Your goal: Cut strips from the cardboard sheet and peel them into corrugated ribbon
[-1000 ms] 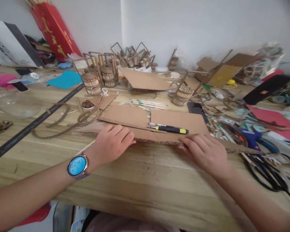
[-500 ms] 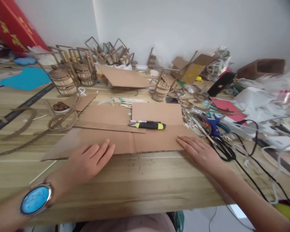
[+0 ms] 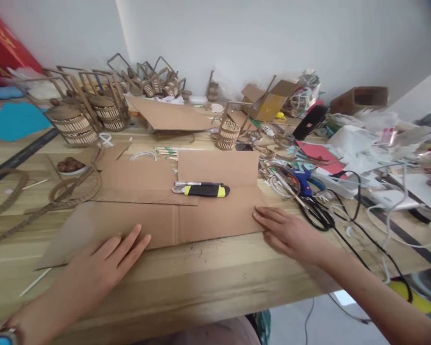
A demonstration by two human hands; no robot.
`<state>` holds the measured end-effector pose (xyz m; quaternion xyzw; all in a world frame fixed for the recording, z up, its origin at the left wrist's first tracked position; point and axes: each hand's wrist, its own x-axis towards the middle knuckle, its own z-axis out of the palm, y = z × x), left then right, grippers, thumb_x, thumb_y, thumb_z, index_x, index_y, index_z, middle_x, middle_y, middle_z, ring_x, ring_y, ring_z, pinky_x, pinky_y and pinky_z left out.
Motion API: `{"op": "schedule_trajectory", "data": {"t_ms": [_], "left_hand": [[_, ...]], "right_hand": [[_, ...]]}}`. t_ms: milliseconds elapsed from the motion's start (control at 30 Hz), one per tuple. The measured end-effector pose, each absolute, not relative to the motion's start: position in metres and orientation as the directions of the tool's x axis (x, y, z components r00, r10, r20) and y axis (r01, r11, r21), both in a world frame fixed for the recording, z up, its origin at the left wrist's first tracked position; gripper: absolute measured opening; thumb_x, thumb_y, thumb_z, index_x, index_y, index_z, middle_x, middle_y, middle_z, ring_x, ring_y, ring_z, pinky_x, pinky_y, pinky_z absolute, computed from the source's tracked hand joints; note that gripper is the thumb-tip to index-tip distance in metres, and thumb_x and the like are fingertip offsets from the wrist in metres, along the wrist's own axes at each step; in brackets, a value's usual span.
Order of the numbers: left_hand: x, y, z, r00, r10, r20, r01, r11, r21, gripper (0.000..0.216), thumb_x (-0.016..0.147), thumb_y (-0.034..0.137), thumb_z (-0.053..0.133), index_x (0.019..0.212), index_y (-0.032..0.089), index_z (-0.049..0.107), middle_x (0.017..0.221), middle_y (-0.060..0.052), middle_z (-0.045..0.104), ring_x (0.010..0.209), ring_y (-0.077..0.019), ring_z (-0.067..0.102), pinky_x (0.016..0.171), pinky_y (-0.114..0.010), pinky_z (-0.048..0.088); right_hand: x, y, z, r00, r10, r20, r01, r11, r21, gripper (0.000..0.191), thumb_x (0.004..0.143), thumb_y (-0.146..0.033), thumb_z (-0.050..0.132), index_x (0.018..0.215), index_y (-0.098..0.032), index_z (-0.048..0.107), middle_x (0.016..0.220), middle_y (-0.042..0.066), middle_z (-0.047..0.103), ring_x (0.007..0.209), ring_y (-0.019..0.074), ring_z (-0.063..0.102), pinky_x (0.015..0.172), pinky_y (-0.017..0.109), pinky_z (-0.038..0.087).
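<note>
A flat piece of cardboard (image 3: pixel 208 218) lies on the wooden table in front of me. My left hand (image 3: pixel 104 261) rests on its near left part, fingers stretched out and holding nothing. At the right end of the cardboard, my right hand (image 3: pixel 290 232) lies with its fingers extended over the edge, also holding nothing. Between the hands and farther back, a yellow and black utility knife (image 3: pixel 206 191) lies on the cardboard, its blade end pointing left. A pen (image 3: pixel 197 183) lies just behind it. Another cardboard sheet (image 3: pixel 136 179) overlaps the back left.
Small slatted wooden buckets (image 3: pixel 73 125) with handles stand at the back left, near a bowl of nuts (image 3: pixel 71 166). One more bucket (image 3: pixel 228 134) stands behind the cardboard. On the right are a blue glue gun (image 3: pixel 303 182), black cables (image 3: pixel 318 215) and plastic bags (image 3: pixel 355 143).
The view has shifted right, so most things appear farther left. The cardboard's left end has swung slightly toward me, with my left hand on it. Both hands stay flat.
</note>
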<state>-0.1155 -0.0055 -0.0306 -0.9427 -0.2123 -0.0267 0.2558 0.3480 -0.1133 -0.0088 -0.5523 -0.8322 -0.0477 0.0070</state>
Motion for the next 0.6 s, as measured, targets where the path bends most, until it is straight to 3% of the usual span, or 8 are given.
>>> {"op": "schedule_trajectory", "data": {"t_ms": [133,300,467,600], "left_hand": [[-0.112,-0.01,-0.032,0.893,0.438,0.106,0.433,-0.767,-0.473,0.073,0.077,-0.008,0.044,0.14,0.028,0.055,0.142,-0.006,0.057,0.1,-0.0216,0.062,0.081,-0.035,0.052],[-0.104,-0.018,-0.03,0.852,0.52,0.059,0.492,-0.757,-0.431,0.074,0.077,-0.008,0.044,0.141,0.029,0.052,0.144,-0.005,0.055,0.102,-0.0218,0.061,0.081,-0.035,0.052],[-0.1,-0.023,-0.024,0.833,0.552,0.051,0.526,-0.758,-0.387,0.07,0.078,-0.006,0.047,0.14,0.027,0.053,0.143,-0.006,0.056,0.102,-0.0214,0.061,0.08,-0.033,0.052],[-0.098,-0.026,-0.022,0.816,0.572,0.082,0.557,-0.741,-0.375,0.067,0.08,-0.003,0.051,0.138,0.029,0.055,0.142,-0.005,0.057,0.104,-0.0216,0.061,0.081,-0.032,0.052]], "right_hand": [[0.328,-0.086,0.01,-0.383,0.921,0.067,0.923,0.384,0.0,0.032,0.099,-0.034,0.044,0.11,-0.02,0.071,0.115,0.01,0.072,0.106,0.0238,0.067,0.089,0.043,0.056],[0.275,-0.035,0.014,-0.393,0.897,0.205,0.918,0.395,0.032,0.034,0.098,-0.038,0.047,0.12,-0.018,0.064,0.12,0.013,0.068,0.108,0.0261,0.064,0.09,0.044,0.052],[0.252,0.011,0.007,-0.4,0.905,0.148,0.917,0.396,0.055,0.026,0.092,-0.035,0.06,0.11,-0.017,0.065,0.105,0.012,0.068,0.094,0.0252,0.065,0.078,0.038,0.053],[0.256,0.026,0.003,-0.451,0.887,0.102,0.892,0.445,0.075,0.022,0.089,-0.022,0.061,0.11,-0.017,0.064,0.105,0.011,0.066,0.098,0.024,0.063,0.082,0.035,0.052]]}}
